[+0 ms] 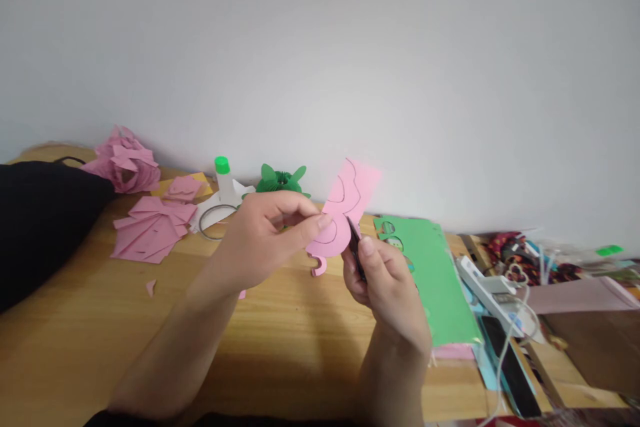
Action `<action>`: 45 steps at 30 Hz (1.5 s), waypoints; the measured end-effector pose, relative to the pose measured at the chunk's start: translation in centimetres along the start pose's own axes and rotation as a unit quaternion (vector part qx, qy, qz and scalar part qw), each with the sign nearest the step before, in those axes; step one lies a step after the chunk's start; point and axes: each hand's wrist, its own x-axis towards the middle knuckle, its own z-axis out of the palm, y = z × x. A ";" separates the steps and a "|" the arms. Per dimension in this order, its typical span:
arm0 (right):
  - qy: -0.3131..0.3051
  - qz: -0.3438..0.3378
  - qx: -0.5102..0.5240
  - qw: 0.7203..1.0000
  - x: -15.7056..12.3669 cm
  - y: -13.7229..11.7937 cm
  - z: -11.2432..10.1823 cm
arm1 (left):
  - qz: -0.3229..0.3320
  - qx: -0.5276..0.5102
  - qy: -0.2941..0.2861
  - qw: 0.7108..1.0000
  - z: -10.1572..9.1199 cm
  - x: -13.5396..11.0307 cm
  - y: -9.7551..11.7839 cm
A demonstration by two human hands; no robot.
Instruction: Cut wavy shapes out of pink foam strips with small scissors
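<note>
My left hand [273, 233] pinches the left edge of a pink sheet of paper [357, 187] between thumb and fingers, above the table. Curved dark outlines are drawn on the paper. Its lower part has a rounded cut edge, with a small curled strip hanging below. In my right hand [385, 273] is a pair of dark scissors [355, 243], gripped low. The blades meet the paper's right side at a notch between the drawn curves. My fingers hide most of the scissor handles.
Behind my hands stand a green paper figure [281, 179] and a green-capped glue stick [223, 177]. Folded pink paper [150, 230] lies left, near a black bag [45, 227]. Green sheets [440, 280], a power strip [487, 293] and a phone [510, 367] lie right. A wall rises behind.
</note>
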 end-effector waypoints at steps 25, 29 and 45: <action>-0.018 -0.020 -0.029 0.999 -0.2 -0.3 -0.3 | 0.000 -0.043 -0.008 0.999 -0.2 -0.2 -0.3; -0.029 -0.018 -0.020 0.999 -0.4 -0.1 -0.5 | -0.006 -0.068 -0.009 0.998 -0.1 -0.1 -0.1; -0.051 -0.017 -0.008 0.999 -0.5 -0.2 -0.6 | -0.023 -0.101 -0.041 0.994 -0.5 0.1 0.2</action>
